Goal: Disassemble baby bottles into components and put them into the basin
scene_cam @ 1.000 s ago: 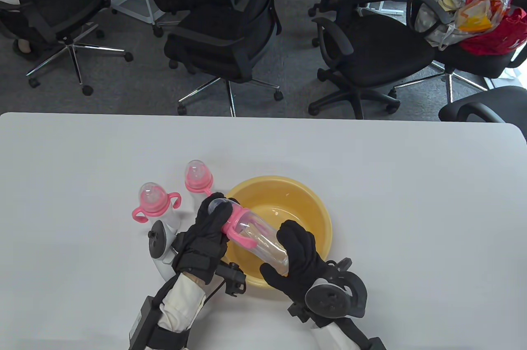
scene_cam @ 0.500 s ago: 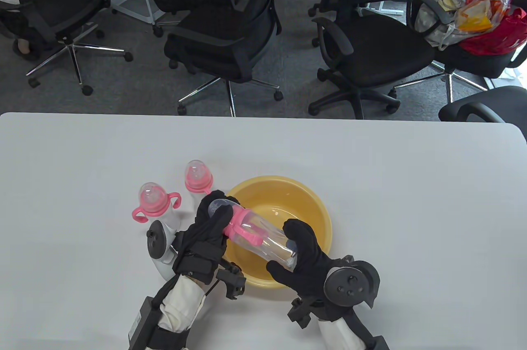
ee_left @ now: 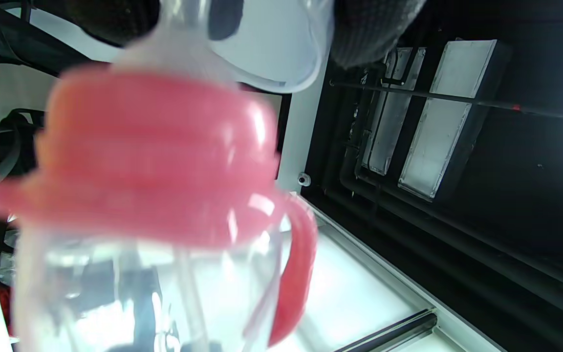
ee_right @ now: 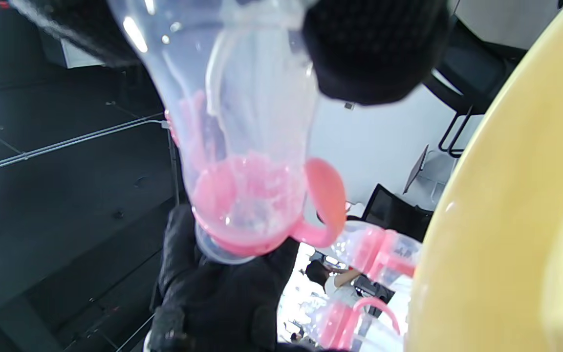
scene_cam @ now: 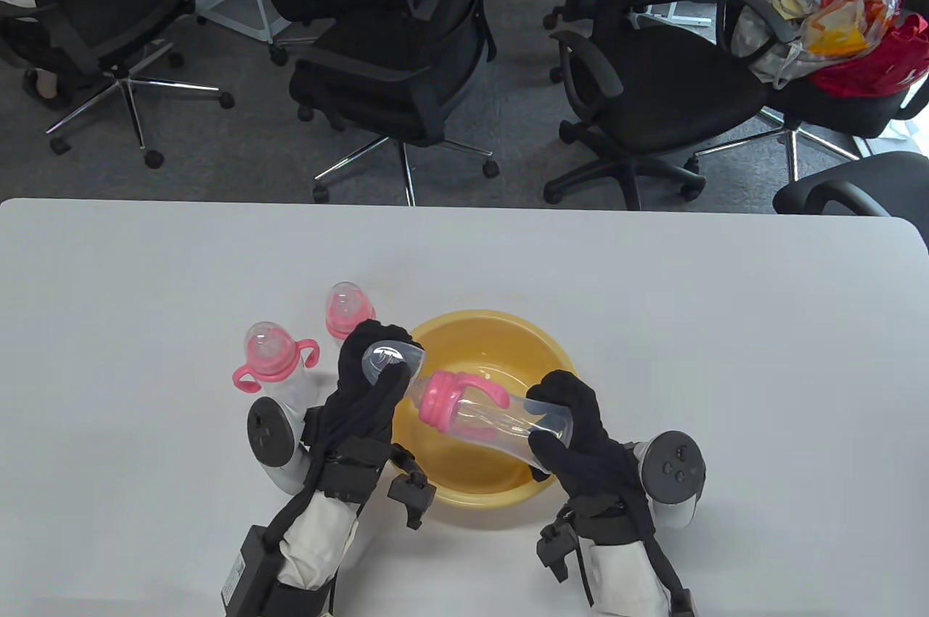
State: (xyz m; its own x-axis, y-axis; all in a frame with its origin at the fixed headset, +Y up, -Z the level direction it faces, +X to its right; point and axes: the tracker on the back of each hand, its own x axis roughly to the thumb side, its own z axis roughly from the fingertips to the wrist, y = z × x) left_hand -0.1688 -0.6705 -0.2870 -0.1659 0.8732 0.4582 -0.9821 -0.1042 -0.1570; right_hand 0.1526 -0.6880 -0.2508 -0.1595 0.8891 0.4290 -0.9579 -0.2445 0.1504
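A clear baby bottle (scene_cam: 508, 419) with a pink handled collar (scene_cam: 441, 403) hangs tilted over the yellow basin (scene_cam: 562, 364). My left hand (scene_cam: 377, 364) grips its clear dome cap (scene_cam: 392, 358), which sits a little off the collar with the nipple showing between. My right hand (scene_cam: 572, 415) grips the bottle's base end. In the left wrist view the cap (ee_left: 281, 54) stands apart from the collar (ee_left: 154, 156). The right wrist view looks along the bottle body (ee_right: 242, 98) to the collar (ee_right: 242, 200) and the basin wall (ee_right: 506, 220).
Two more capped pink-collared bottles stand upright left of the basin, one with handles (scene_cam: 270, 352) and one (scene_cam: 347, 308) behind my left hand. Office chairs (scene_cam: 406, 58) stand beyond the table's far edge.
The right hand has turned and shifted right with the bottle, so the handles now point up. The cap in the left hand has come away from the pink collar.
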